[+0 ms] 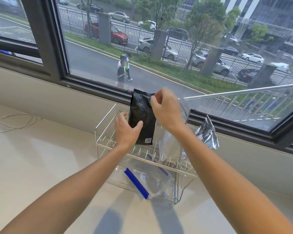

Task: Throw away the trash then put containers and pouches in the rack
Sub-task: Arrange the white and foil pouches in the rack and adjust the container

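While the glossy black pouch is standing upright over the wire rack, left hand is gripping its side and right hand fingers are pinching its top corner.

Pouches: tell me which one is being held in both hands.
The black pouch, upright over the rack, left hand low, right hand at its top. The silver pouch and the clear one go untouched.

Both my arms reach forward, bare. My left hand grips with thumb spread wide, palm turned inward; my right hand sits higher, fingertips pinched together, wrist bent down.
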